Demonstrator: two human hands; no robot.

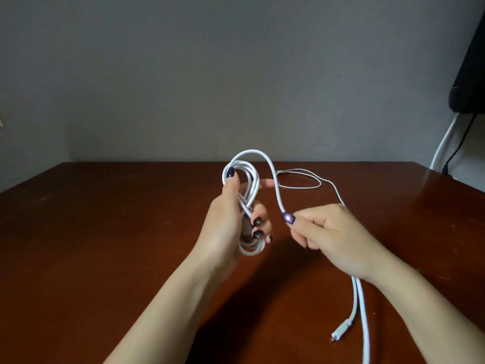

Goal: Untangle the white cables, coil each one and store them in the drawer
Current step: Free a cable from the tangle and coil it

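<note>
Beyond the coil point(246, 185), a thin white cable point(309, 179) lies in a loose loop on the brown surface point(105, 232), passing just behind the arching strand. Far to the right of the coil, against the grey wall point(183, 74), a dark object point(469, 74) sits at the frame's edge, with one white lead point(443, 143) and one black lead point(458, 143) running down below it.

Your left hand point(231, 214) holds the coil above the surface — its grip is clenched round several turns, thumb pressed on the top loop. From the coil's top, one thick white cable point(273, 177) arches to the right into your right hand point(330, 237), whose grip pinches it between thumb and fingers. Below and right of the coil, two white strands emerge under your right wrist; one ends in a plug point(341, 329) on the surface, and the other runs off the bottom edge.
</note>
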